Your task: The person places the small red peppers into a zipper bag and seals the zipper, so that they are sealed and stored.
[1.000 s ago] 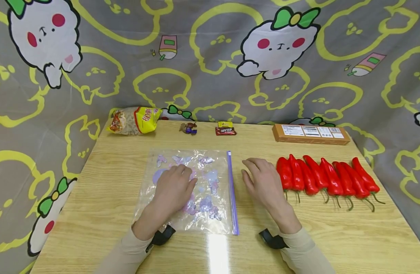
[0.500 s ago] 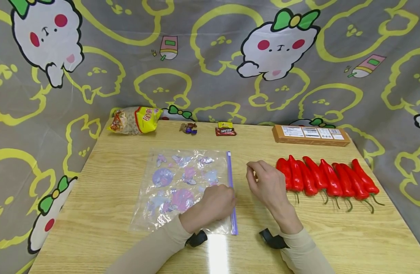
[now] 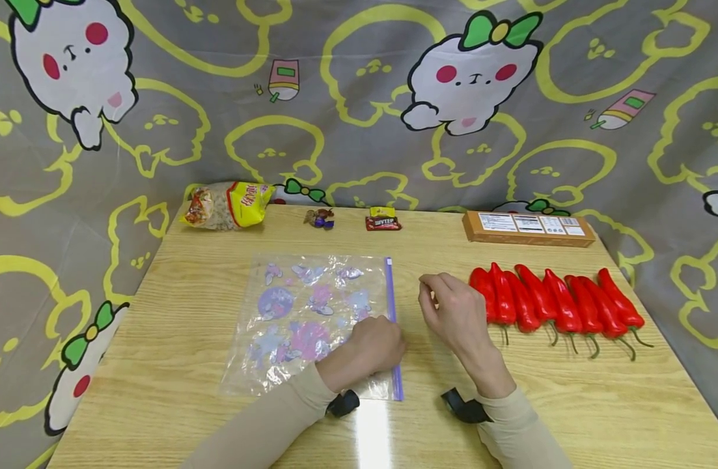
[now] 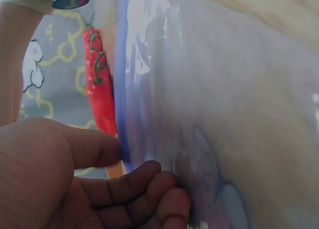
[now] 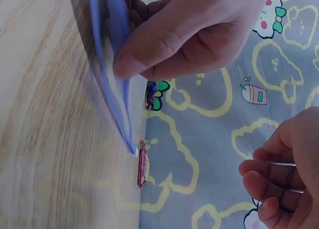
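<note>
A clear zip bag (image 3: 320,298) with pastel cartoon prints lies flat on the table, its purple zip strip (image 3: 390,280) along the right side. My left hand (image 3: 377,344) pinches the bag at that strip; in the left wrist view its thumb (image 4: 102,148) meets the purple edge and the fingers curl by the film. Seen from the right wrist, the mouth shows two purple strips (image 5: 110,97) standing slightly apart beside the left thumb. My right hand (image 3: 457,311) hovers right of the bag, fingers loosely bent, holding nothing. Beside it lie several red peppers (image 3: 564,303) in a row.
Along the back stand a yellow-and-clear snack bag (image 3: 226,205), small wrapped candies (image 3: 320,219), a red candy bar (image 3: 384,223) with a yellow packet behind it, and a long brown box (image 3: 528,229). A patterned cloth (image 3: 359,98) hangs behind the table.
My left hand has moved right from the middle of the bag to its zip strip and taken hold there. The right hand has shifted slightly, its fingers more bent.
</note>
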`<state>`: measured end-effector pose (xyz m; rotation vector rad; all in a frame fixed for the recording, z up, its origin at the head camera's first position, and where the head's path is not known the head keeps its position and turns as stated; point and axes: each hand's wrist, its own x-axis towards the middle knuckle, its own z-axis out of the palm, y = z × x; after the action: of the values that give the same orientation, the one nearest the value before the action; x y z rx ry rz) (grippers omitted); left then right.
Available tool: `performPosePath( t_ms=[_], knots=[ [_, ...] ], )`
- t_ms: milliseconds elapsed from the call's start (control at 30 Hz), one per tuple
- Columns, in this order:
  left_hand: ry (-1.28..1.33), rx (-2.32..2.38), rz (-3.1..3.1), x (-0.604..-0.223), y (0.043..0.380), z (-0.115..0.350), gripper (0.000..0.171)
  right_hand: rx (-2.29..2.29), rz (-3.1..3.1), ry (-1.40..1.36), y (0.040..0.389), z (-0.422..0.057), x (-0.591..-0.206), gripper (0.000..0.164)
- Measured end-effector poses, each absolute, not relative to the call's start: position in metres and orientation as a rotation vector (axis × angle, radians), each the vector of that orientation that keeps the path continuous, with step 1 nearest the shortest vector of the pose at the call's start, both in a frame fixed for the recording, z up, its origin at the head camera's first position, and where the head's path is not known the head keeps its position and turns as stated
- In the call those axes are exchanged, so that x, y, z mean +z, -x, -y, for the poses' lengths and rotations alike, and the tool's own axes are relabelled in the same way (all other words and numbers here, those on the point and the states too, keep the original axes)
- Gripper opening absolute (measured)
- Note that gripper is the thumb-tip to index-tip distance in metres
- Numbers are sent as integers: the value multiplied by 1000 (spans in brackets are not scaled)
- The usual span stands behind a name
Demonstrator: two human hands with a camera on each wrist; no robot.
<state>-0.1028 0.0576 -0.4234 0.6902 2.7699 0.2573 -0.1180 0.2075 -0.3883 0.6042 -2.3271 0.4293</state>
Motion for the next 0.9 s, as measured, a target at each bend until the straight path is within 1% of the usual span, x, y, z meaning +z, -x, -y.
performPosePath(
  t_ms=[133, 333, 533, 667, 900],
  knots=[
    [-696, 353, -2751, -422, 105, -51, 29, 438, 2327, -616, 119, -207, -390, 16],
    [-670, 595, -2735, -422, 107, -32, 29, 455, 2352, -640, 118, -203, -393, 13],
    [-678, 858, -2781, -413, 104, -10, 27, 576, 2418, -760, 113, -192, -399, 9],
    [-684, 1017, -2813, -406, 98, 5, 26, 732, 2485, -877, 107, -181, -402, 14],
    [-641, 1140, -2860, -400, 89, 22, 21, 910, 2575, -1029, 97, -166, -405, 28]
  ],
)
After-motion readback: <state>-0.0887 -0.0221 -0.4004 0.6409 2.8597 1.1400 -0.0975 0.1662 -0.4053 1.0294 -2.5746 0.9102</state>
